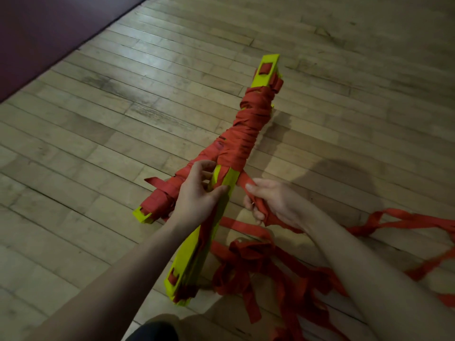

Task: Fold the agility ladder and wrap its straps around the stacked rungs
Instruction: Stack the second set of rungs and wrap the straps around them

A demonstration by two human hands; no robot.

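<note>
Rung stack [222, 193] gripped mid-length by left hand [197, 190], fingers curled round it; red strap [261, 205] clenched in right hand [273, 201]; loose straps [270, 264] piled near right on floor [98, 119].

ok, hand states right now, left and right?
Left hand: gripping the rung stack.
Right hand: closed around the red strap.

Yellow-green rungs [221, 193] are looking like smooth, hard plastic with a matt face. Red straps [246, 134] are showing as flat woven cloth webbing, matt and creased, bunching softly where wound and where lying loose. The floor [123, 107] is appearing as worn wooden planks, scuffed, catching a dull sheen. A dark maroon mat [37, 33] is looking matt and smooth.
</note>
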